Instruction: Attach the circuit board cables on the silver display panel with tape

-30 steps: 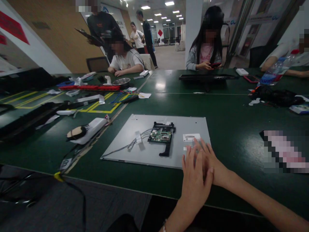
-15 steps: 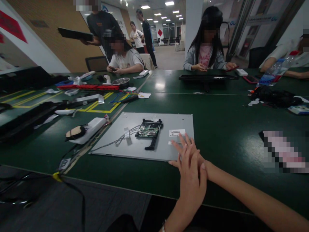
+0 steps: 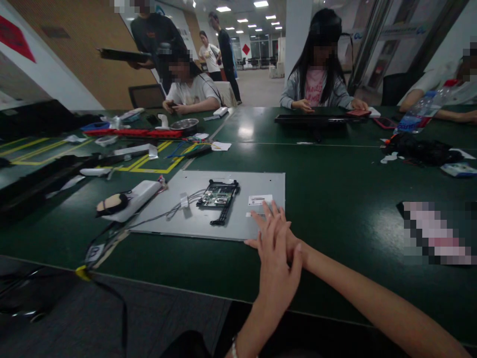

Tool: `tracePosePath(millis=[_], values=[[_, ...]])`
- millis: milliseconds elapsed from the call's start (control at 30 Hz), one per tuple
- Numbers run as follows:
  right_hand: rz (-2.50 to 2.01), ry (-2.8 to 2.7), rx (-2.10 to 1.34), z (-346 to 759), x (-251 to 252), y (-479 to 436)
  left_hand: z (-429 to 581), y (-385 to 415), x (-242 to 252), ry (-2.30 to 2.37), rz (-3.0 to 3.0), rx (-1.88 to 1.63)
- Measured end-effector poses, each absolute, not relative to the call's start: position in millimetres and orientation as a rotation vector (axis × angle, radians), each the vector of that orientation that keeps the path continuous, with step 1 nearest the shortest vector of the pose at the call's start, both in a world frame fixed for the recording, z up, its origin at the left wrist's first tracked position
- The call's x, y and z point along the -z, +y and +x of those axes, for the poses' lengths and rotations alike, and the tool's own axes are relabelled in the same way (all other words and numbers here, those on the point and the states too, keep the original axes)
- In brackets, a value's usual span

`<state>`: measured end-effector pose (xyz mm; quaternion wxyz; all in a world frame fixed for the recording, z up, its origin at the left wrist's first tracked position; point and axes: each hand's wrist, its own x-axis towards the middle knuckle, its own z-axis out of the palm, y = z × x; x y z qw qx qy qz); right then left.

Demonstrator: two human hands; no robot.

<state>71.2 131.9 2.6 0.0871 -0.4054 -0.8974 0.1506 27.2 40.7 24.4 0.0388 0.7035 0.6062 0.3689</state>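
A flat grey metal panel (image 3: 238,228) lies on the green table before me, with a green circuit board (image 3: 216,196) in a black bracket on its middle. Grey cables run from the board to the left, held partly by tape. My right hand (image 3: 286,228) rests with spread fingers on the panel's near right corner, beside a white label (image 3: 260,200). Across the back of it lies my left hand (image 3: 276,263), its fingers stretched out. Neither hand grips anything; the left partly hides the right.
Left of the panel are a computer mouse (image 3: 112,204) on a white box, a cable bundle and a red strip (image 3: 134,133). A phone (image 3: 434,231) lies right. Across the table sit people, a black monitor (image 3: 320,120) and a plastic bottle (image 3: 415,114).
The panel has slid a little left and away from me, with both hands moving along on its corner. The view has shifted slightly. A seated person's hand across the table has lowered a red phone-like object.
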Motion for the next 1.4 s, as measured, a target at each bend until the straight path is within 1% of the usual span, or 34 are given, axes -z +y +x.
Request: tracePosePath(millis=[67,167,300,367,467,833,1000,1100,1267,1400], values=[[-1.224,-2.676,-0.431,66.8,-4.0,133.8,2.3,57.7,-32.3,1.923,2.212,-1.072],[-1.252,-2.635,-0.443,61.9,-5.9,134.6,-43.9,92.4,-40.9,2.104,2.293,-0.882],[-1.243,-2.566,-0.467,61.6,-6.9,132.3,-99.5,134.5,-38.5,2.412,2.219,-0.409],[-1.239,-2.570,-0.459,62.3,-6.7,131.2,-118.8,148.7,-33.8,2.454,2.204,-0.225],[-1.231,-2.588,-0.450,62.7,-6.4,130.9,-137.7,164.9,-28.7,2.455,2.170,-0.091],[-1.212,-2.598,-0.457,63.6,-7.0,132.1,-189.9,229.4,-35.0,2.594,1.981,-0.041],[-1.238,-2.593,-0.446,62.9,-9.5,131.0,-212.3,246.4,-32.3,2.655,1.968,-0.019],[-1.248,-2.603,-0.454,62.9,-11.8,130.2,-216.5,245.4,-29.2,2.664,2.011,-0.042],[-1.230,-2.591,-0.452,64.1,-12.2,130.9,-236.8,223.5,-34.4,2.701,2.139,-0.218],[-1.209,-2.594,-0.457,64.9,-11.3,131.8,-276.2,196.7,-40.0,2.785,1.968,-0.098]])
